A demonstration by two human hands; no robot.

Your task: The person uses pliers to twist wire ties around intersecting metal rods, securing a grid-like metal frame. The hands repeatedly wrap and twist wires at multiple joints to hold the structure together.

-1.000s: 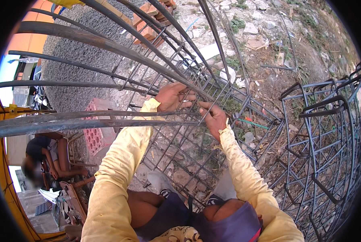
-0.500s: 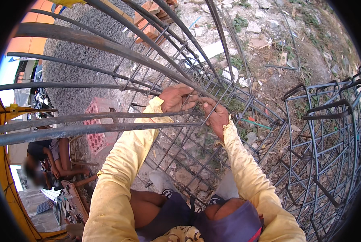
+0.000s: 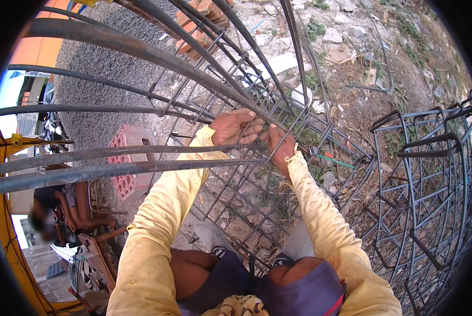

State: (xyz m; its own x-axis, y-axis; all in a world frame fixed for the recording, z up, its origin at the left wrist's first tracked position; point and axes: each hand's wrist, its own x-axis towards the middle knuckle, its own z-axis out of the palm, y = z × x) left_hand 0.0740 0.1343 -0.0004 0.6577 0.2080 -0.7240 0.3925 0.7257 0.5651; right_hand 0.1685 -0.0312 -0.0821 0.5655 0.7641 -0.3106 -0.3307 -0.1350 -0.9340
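Rusty steel fills my view: a long rebar cage (image 3: 236, 174) lies on its side over the ground, its heavy main bars running from the left edge toward the upper right, with thinner square stirrups crossing them. My left hand (image 3: 239, 126) is curled shut around one main bar where a stirrup meets it, fingers wrapped over the top. My right hand (image 3: 282, 147) sits just beside it, pinched closed on a thin piece at the same joint; I cannot tell whether that is tie wire or the stirrup itself. Both yellow sleeves (image 3: 162, 226) reach up from the lower edge. A second, finished cage (image 3: 425, 174) lies to the right, its long axis running away from me. A pinkish perforated block (image 3: 128, 163) rests on the gravel left of the hands.
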